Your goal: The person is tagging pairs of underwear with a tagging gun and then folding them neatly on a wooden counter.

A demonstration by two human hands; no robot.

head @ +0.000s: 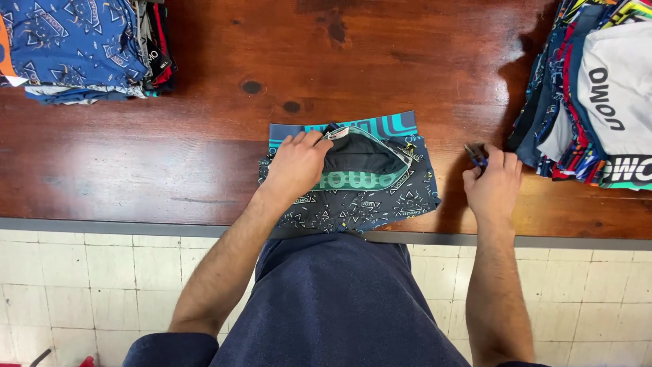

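On the dark red-brown wooden table (204,149), close to its near edge and right in front of the person, lay a pair of dark grey patterned underwear (360,197) with a teal waistband, its small white geometric print showing across the fabric. The garment was spread mostly flat, with the waistband turned back at the top so that the dark inside showed. The left hand (297,165) rested on the garment's left part, palm down, its fingers closed on the folded-back edge of the waistband and pinching the fabric there. The right hand (494,182) was off the garment, just beside its right edge, resting on the bare wood; its fingers were curled together around a small dark tool (475,153) with a bluish tip, whose end poked out above the knuckles. What kind of tool it was could not be told. At the far left corner of the table sat a stack of folded blue patterned garments (75,47), well apart from the hands. Along the right edge, near the right hand, stood a larger heap of colourful garments (591,95), with a white one lying on top. Below the table's edge, pale floor tiles (81,285) showed.
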